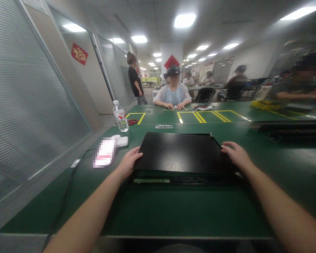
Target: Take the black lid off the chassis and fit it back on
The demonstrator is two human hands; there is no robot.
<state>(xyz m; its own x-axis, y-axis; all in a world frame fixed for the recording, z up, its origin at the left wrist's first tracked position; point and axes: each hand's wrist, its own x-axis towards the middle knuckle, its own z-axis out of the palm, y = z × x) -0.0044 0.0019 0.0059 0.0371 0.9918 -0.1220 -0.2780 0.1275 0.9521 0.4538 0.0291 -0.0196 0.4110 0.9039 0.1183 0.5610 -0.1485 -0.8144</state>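
Worktop (189,211) spreads green before us, the black panel (179,153) over its middle. Our left hand (129,162) and right hand (236,154) each have a nearly closed grip on it, at opposite side edges. We do best to bear both sides evenly, press lightly, and spare the green strip (151,181) just beyond the near edge.

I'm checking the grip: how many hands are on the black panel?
2: the left hand at the left edge of the black panel, the right hand at its right edge. No other hand shows touching it.
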